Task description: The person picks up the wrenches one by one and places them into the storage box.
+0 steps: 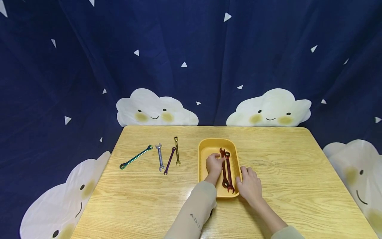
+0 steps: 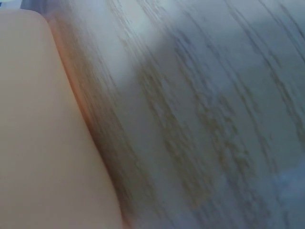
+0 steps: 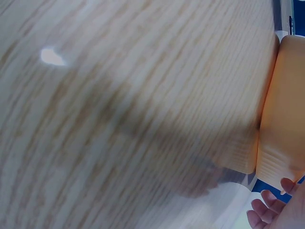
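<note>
My left hand (image 1: 214, 165) is curving beside two red wrenches (image 1: 228, 169), which are lying along the right edge of the yellow tray (image 1: 216, 140); I cannot tell whether I am gripping one. My right hand (image 1: 250, 185) is resting loose-fingered at that edge.

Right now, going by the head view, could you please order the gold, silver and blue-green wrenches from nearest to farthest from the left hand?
1. Gold wrench: left of the tray and the left hand.
2. Silver wrench: farther left, past the purple wrench.
3. Blue-green wrench: leftmost on the table.
</note>
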A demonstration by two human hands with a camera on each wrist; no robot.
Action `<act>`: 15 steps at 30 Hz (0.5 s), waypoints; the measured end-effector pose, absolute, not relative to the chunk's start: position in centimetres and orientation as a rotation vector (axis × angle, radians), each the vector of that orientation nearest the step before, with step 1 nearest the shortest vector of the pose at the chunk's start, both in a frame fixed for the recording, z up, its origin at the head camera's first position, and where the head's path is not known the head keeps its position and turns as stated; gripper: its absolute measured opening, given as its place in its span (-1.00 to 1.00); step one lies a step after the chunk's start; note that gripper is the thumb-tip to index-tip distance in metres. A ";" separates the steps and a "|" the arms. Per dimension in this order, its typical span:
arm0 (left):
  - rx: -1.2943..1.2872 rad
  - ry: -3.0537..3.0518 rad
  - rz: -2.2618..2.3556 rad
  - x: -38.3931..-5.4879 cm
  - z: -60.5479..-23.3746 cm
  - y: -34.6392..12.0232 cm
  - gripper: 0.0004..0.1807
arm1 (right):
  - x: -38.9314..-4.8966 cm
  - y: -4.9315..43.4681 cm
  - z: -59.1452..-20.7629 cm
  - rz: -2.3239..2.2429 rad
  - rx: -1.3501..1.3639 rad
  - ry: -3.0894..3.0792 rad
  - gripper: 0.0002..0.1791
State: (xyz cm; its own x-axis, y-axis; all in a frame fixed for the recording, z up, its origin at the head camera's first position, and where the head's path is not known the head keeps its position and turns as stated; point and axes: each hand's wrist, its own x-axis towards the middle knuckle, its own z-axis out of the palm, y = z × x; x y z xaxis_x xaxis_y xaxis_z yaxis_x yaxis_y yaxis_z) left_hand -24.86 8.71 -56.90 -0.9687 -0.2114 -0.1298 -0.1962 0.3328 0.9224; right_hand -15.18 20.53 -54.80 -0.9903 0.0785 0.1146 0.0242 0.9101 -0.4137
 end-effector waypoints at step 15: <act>0.473 -2.419 -1.999 -24.7 -56.3 8.3 -0.77 | -15.1 20.5 -54.6 0.641 -0.078 -2.946 -0.56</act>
